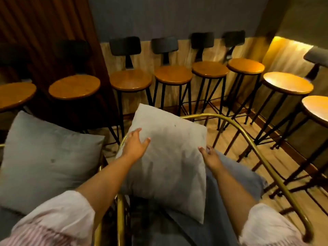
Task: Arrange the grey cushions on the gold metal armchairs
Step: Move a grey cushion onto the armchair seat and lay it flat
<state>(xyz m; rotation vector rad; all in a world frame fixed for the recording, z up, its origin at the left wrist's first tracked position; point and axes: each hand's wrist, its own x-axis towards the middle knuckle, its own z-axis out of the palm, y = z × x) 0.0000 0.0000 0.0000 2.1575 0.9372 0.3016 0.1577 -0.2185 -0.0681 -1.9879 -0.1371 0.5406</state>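
Note:
A pale grey cushion (168, 157) stands tilted on the gold metal armchair (257, 153) in front of me. My left hand (135, 145) lies flat on the cushion's left face with fingers spread. My right hand (210, 157) grips its right edge. Behind that cushion a blue-grey cushion (236, 176) leans in the same chair. A darker grey cushion (48, 162) rests upright on the neighbouring armchair (100, 167) to the left, of which only bits of gold frame show.
A row of bar stools with round wooden seats (130, 79) and black legs lines the wall behind the chairs. More such stools (287, 82) stand at the right over a wooden floor. A dark curtain hangs at the back left.

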